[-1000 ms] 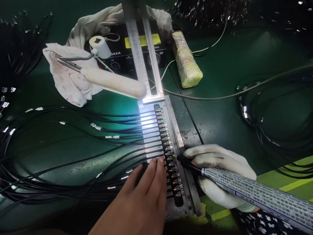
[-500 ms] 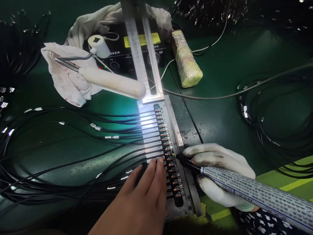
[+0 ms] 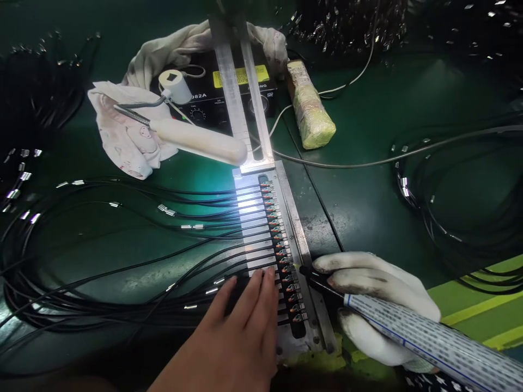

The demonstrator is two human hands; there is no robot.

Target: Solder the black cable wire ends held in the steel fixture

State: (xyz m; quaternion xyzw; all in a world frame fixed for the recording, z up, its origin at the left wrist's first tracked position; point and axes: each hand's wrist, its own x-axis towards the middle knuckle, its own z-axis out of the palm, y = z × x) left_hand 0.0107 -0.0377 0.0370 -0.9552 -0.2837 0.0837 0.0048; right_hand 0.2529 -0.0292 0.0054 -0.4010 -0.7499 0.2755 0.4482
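Observation:
My left hand (image 3: 241,332), bare, lies with fingers stretched over the black cables (image 3: 216,253) at the left edge of a metal fixture (image 3: 251,216). The cables' stripped ends, with small metal connectors and orange and green bits (image 3: 281,245), sit in a row along the fixture's slot. In a white glove, my right hand (image 3: 392,288) grips a dispensing syringe (image 3: 425,332) wrapped in a printed label. Its black nozzle (image 3: 322,283) points left, with the thin yellowish tip at the connectors beside my left fingertips. My palm hides part of the cables.
A lit white lamp (image 3: 200,141) hangs over the fixture. Behind stand a black dispenser controller (image 3: 204,117), a crumpled cloth (image 3: 131,125) and a plastic-wrapped block (image 3: 310,106). Coiled cables (image 3: 425,212) lie right; a cable bundle (image 3: 36,81) lies at far left.
My right hand and the syringe tip have moved down along the row of connectors, toward me. My left hand stays in place. The whole view has shifted slightly.

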